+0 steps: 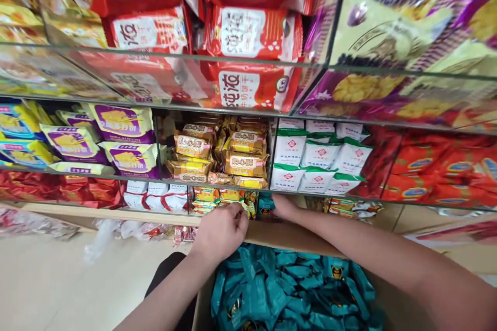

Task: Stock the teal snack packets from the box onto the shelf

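Note:
My left hand [223, 230] is at the front of the lowest shelf row, its fingers curled together beside small yellow-and-green packets [233, 195]. Whatever may be between those fingers is too small to make out. Reaching into the compartment to the right, my right hand [284, 208] is right against a teal packet [266, 205]; its fingertips are hidden. Below both hands stands an open cardboard box [272, 234] heaped with teal packets [279, 289].
Glass-fronted shelves rise ahead, with red biscuit packs [252, 31] above. Brown-wrapped snacks [248, 160] and white-and-green packets [320, 152] fill the middle row. Plastic-wrapped goods [128, 228] lie along the base at left, by the pale floor [77, 279].

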Demonstrator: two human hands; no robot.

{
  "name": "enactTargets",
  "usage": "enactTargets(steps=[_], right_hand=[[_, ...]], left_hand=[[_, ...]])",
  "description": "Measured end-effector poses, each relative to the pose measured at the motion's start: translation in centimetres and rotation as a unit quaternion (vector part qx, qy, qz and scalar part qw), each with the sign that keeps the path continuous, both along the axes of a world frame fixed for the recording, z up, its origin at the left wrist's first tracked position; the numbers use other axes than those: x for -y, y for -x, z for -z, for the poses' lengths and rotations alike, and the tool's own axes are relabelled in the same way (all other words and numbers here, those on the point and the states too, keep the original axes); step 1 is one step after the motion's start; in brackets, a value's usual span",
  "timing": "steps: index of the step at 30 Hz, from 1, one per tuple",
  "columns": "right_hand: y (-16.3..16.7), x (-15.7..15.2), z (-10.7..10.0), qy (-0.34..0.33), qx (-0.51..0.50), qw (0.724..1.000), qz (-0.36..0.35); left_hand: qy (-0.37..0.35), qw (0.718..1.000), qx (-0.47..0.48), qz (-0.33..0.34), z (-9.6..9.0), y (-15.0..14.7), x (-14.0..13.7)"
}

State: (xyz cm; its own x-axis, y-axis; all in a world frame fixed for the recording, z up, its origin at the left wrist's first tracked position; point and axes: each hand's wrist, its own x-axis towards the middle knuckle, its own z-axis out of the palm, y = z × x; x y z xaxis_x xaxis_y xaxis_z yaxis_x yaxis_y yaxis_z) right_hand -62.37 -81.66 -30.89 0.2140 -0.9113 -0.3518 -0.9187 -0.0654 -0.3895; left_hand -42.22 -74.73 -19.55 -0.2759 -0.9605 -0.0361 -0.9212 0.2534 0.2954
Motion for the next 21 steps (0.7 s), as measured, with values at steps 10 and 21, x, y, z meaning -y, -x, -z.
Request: enactTargets(steps=[10, 21], right_hand=[[0.7, 0.6, 1.9, 0.012, 0.011, 0.999, 0.048], [-0.8, -0.3, 1.7, -0.007, 0.066, 0.99, 0.121]], left_hand=[[-0.02, 1.0, -0.009, -0.006, 0.3, 0.0, 0.1], [-0.012, 1.0, 0.005, -0.007, 0.3, 0.2, 0.2]])
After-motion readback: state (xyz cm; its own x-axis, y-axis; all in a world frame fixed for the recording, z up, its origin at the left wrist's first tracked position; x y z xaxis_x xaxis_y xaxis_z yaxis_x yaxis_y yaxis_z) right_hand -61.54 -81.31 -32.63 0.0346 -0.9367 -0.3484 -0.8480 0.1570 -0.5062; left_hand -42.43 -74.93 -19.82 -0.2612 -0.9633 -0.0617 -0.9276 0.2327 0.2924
